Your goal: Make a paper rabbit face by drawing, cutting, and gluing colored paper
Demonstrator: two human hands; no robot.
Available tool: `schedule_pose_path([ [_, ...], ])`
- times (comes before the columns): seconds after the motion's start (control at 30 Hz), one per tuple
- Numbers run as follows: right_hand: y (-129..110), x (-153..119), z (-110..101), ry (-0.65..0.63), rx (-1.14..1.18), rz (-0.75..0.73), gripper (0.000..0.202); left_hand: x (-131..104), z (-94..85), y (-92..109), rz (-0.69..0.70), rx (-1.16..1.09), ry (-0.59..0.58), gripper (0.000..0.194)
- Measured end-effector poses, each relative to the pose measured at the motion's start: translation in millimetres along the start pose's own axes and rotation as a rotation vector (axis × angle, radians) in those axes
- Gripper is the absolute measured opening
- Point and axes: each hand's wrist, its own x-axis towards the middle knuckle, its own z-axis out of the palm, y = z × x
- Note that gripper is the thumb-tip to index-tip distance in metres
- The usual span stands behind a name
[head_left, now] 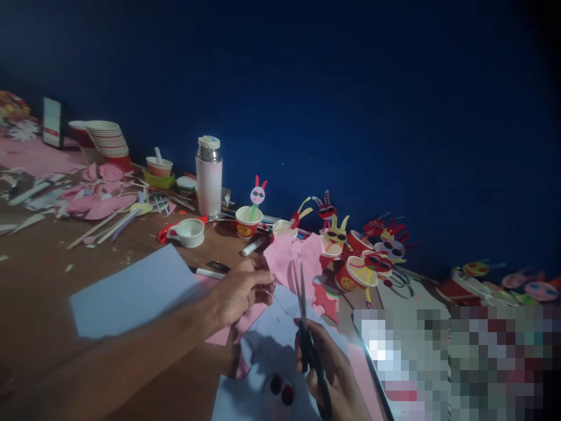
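My left hand pinches the lower left edge of a pink paper piece with an uneven outline. In my right hand are black-handled scissors, their blades slightly parted and pointing up in front of the pink paper. Beneath both hands lie pale blue sheets and more pink paper. Near the bottom, a round pale face cutout with two dark eyes rests on a blue sheet. A red patterned piece lies right of the scissors.
A blue sheet lies at left. Behind stand a white bottle, a white cup and paper cups with paper figures. Paper scraps and stacked cups are at far left. A blurred-out screen is at lower right.
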Motion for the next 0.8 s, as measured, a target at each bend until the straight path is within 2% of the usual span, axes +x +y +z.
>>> schedule_pose_path([
  [0.2, 7, 0, -3, 0.169, -0.162, -0.008, 0.048, -2, -3.8, -27, -0.167, 0.180, -0.047, 0.019],
  [0.3, 8, 2, -6, 0.150, -0.154, -0.044, 0.050, -6, -6.2, -37, -0.246, 0.270, -0.048, 0.015],
  [0.4, 4, 6, -9, 0.107, -0.108, -0.085, 0.047, -9, -5.8, -40, -0.275, 0.351, 0.022, 0.016],
  [0.5, -3, 8, -10, 0.122, -0.034, -0.093, 0.044, -10, -3.3, -35, -0.205, 0.405, 0.112, 0.021],
  [0.67, -10, 2, 0, 0.129, 0.000, -0.142, 0.050, -12, 3.0, -23, 0.089, 0.422, 0.244, 0.026],
  [0.8, -4, -5, 19, 0.041, 0.072, -0.079, 0.059, -14, 6.2, -24, 0.187, 0.241, 0.212, 0.026],
])
